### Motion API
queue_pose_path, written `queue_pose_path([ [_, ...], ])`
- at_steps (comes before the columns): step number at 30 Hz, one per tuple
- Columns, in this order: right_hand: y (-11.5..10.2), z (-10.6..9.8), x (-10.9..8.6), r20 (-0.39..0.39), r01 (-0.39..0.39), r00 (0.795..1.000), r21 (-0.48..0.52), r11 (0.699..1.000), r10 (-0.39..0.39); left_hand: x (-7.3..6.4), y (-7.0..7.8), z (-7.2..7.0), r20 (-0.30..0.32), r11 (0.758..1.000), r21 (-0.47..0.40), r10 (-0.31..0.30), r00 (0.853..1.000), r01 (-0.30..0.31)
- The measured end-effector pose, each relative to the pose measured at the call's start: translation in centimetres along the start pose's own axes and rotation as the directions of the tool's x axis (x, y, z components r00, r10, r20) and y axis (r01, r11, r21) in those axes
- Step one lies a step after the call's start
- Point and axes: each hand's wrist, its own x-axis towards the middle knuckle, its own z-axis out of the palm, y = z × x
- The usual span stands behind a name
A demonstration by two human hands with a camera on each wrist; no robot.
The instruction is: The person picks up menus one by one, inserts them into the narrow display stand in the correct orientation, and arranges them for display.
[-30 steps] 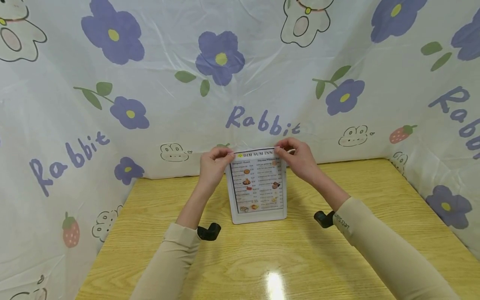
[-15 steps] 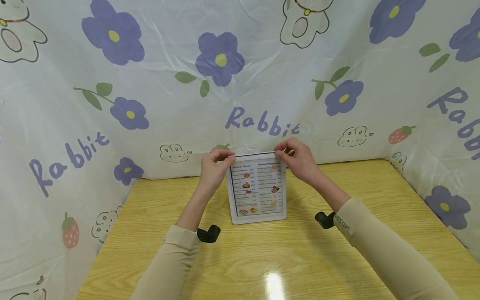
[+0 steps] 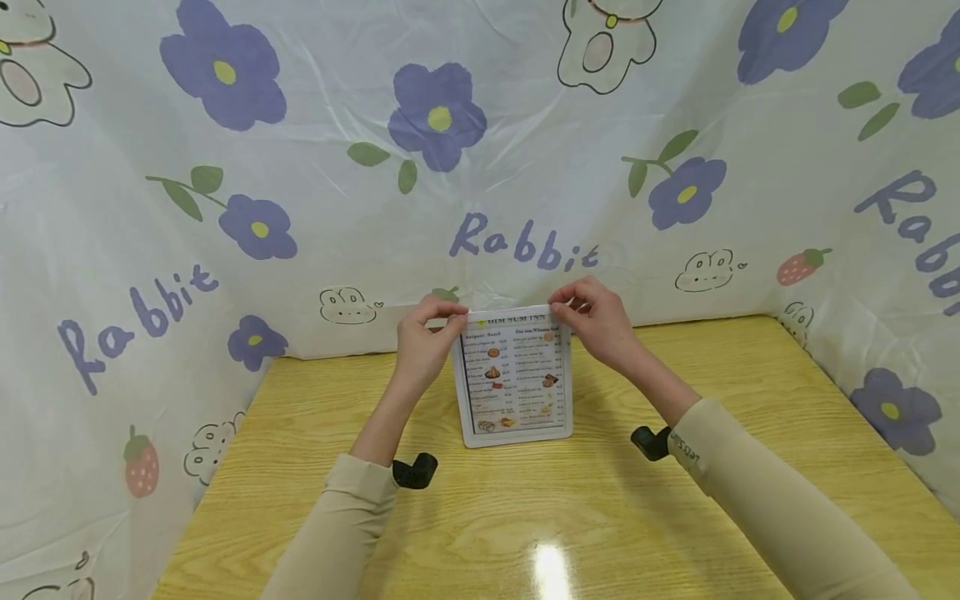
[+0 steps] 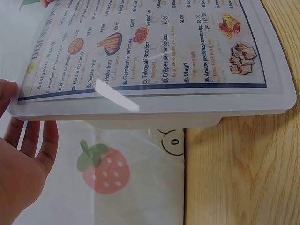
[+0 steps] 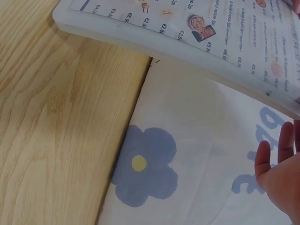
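Observation:
A white-framed menu stand (image 3: 517, 437) stands upright on the wooden table, leaning slightly back, with a printed "DIM SUM INN" menu sheet (image 3: 517, 379) inside it. My left hand (image 3: 426, 346) pinches its top left corner, thumb in front and index finger at the top edge. At the top right corner my right hand (image 3: 602, 323) pinches in the same way. In the left wrist view, fingers of the left hand (image 4: 23, 178) curl behind the frame, and part of the stand's back support (image 4: 187, 123) shows. The right wrist view catches the right hand (image 5: 283, 180) beside the frame's edge.
The wooden table (image 3: 480, 517) reaches back to a white curtain (image 3: 337, 233) printed with purple flowers, rabbits and strawberries. It hangs behind and at both sides, close behind the menu stand. Black wrist mounts (image 3: 415, 471) stick out from both sleeves.
The menu sheet has slid down inside the frame; its top edge, earlier above the frame, now sits level with it, the heading lower. Both hands stay at the top corners.

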Motion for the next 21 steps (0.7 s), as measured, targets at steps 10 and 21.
queue_pose_path([
  [10,0.8,-0.5,-0.7,-0.025,0.036,0.999,0.003,0.999,-0.036,0.0,0.1,-0.1,0.007,1.000,0.026,-0.015,1.000,0.015],
  [21,1.8,-1.1,-1.5,-0.003,0.008,1.000,0.063,0.998,-0.008,-0.5,-0.3,-1.8,0.072,0.994,0.011,-0.105,0.992,0.104],
])
